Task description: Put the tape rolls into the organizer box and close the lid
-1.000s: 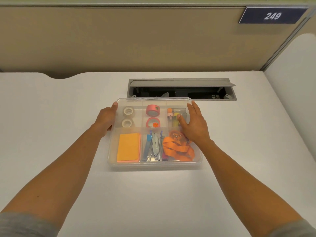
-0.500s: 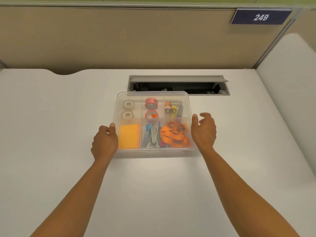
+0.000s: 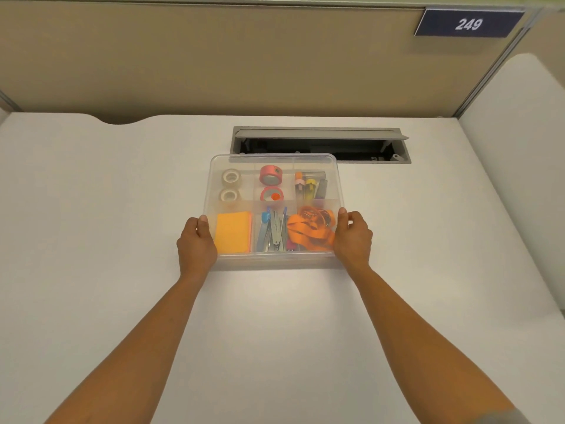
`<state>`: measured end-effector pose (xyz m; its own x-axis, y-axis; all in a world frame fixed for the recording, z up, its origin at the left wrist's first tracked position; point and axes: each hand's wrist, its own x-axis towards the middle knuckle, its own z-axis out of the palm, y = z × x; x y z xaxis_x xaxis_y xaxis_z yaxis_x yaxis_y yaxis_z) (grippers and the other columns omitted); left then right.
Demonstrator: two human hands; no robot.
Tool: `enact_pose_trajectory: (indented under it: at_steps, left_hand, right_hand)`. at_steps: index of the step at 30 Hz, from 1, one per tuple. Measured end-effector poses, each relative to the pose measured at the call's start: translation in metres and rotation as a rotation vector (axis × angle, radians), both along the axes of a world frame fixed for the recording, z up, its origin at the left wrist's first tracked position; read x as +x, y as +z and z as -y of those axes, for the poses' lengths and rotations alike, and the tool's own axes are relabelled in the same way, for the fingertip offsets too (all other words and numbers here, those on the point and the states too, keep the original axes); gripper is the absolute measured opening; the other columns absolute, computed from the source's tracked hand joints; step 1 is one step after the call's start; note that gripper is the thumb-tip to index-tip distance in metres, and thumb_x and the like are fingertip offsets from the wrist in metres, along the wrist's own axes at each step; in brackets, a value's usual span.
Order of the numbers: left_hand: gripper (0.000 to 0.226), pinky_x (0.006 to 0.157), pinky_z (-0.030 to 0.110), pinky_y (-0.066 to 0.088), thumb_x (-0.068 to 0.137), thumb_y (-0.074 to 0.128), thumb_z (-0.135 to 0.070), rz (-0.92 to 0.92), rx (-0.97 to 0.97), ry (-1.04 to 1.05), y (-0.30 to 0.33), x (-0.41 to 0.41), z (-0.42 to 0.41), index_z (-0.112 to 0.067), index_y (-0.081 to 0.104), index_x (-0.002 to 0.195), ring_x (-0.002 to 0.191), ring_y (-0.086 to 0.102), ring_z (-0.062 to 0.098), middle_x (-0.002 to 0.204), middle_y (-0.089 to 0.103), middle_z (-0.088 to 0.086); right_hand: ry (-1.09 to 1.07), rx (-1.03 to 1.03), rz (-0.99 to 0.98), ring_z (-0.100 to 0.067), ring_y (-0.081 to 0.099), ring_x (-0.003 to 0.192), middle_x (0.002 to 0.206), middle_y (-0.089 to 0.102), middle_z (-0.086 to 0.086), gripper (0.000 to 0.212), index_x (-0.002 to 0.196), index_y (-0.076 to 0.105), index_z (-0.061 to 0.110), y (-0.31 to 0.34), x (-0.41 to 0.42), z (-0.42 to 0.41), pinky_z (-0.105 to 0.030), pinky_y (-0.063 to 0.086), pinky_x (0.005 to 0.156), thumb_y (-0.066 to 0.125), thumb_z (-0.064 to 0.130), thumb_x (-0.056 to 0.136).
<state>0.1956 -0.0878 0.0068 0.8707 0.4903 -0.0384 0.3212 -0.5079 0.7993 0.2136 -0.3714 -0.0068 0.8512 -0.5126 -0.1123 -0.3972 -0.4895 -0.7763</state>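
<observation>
Office cubicle, beige partition behind, number plate (image 3: 467, 24) reading 249 at upper right; white table (image 3: 107, 224) bare except for one item, with a grey cable hatch (image 3: 321, 144) let into it, flap raised, just beyond the box

Item: clear organizer box (image 3: 275, 260), long axis running left to right across the person, centred between the two arms, neither hand nearer than the other. Lid (image 3: 275, 159) lies on top and looks seated, though whether it is pressed fully home cannot be told

Contents, far row: two clear tape rolls (image 3: 230, 185) in the left compartment, two pink tape rolls (image 3: 271, 185) in the middle one, small markers (image 3: 310, 188) at right. Near row: orange sticky notes (image 3: 234, 232), metal clips and tools (image 3: 275, 232), orange lanyard (image 3: 310, 232)

Left hand (image 3: 195, 244): fingers curled round the near-left corner, thumb on the lid edge. Right hand (image 3: 353, 240): same hold at the near-right corner (a mirrored grip)

Judgement: rolls stowed, lid on; what remains is a downward press at the near corners, straight below both thumbs. Ample free surface on every side except toward the hatch
</observation>
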Motion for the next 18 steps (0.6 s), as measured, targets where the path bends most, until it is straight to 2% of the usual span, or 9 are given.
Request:
enact_pose_trajectory:
  at_steps: [4, 11, 14, 16, 18]
  left_hand:
    - [0.045, 0.069, 0.037, 0.037, 0.102, 0.031, -0.038, -0.005, -0.030, -0.016, 0.002, 0.001, -0.002, 0.000, 0.055, 0.095, 0.074, 0.049, 0.028, 0.082, 0.057, 0.014]
    - [0.045, 0.071, 0.037, 0.040, 0.100, 0.029, -0.042, -0.098, -0.046, -0.032, 0.007, 0.002, -0.005, -0.006, 0.057, 0.099, 0.081, 0.052, 0.031, 0.078, 0.055, 0.004]
    - [0.053, 0.076, 0.044, 0.051, 0.098, 0.026, -0.052, -0.210, -0.067, -0.074, 0.015, 0.003, -0.010, -0.011, 0.058, 0.105, 0.088, 0.057, 0.034, 0.089, 0.058, 0.007]
    - [0.061, 0.073, 0.043, 0.051, 0.095, 0.024, -0.060, -0.269, -0.040, -0.073, 0.020, 0.003, -0.016, -0.010, 0.056, 0.108, 0.089, 0.059, 0.037, 0.098, 0.060, 0.012]
    - [0.066, 0.080, 0.043, 0.047, 0.092, 0.025, -0.065, -0.256, 0.037, -0.029, 0.026, 0.002, -0.019, -0.008, 0.054, 0.111, 0.096, 0.059, 0.039, 0.105, 0.061, 0.015]
  right_hand:
    - [-0.001, 0.030, 0.032, -0.025, 0.056, 0.071, 0.074, 0.059, 0.000, 0.039, 0.091, 0.054, 0.019, 0.000, -0.002, 0.000, -0.033, 0.038, 0.064, 0.036, 0.053, 0.096]
    - [0.037, 0.001, -0.069, -0.031, 0.059, 0.083, 0.090, 0.065, -0.009, 0.042, 0.091, 0.054, 0.021, 0.005, -0.002, 0.004, -0.035, 0.041, 0.069, 0.032, 0.056, 0.095]
    - [0.069, -0.089, -0.074, -0.032, 0.062, 0.094, 0.104, 0.067, -0.010, 0.049, 0.110, 0.053, 0.019, 0.015, -0.004, 0.004, -0.037, 0.044, 0.075, 0.033, 0.060, 0.093]
    - [0.073, -0.197, -0.019, -0.033, 0.058, 0.106, 0.118, 0.062, -0.012, 0.057, 0.125, 0.047, 0.016, 0.025, -0.007, 0.003, -0.042, 0.045, 0.084, 0.035, 0.060, 0.092]
    - [0.067, -0.336, 0.075, -0.033, 0.054, 0.111, 0.124, 0.058, -0.013, 0.060, 0.130, 0.045, 0.014, 0.035, -0.012, 0.000, -0.044, 0.043, 0.089, 0.034, 0.060, 0.093]
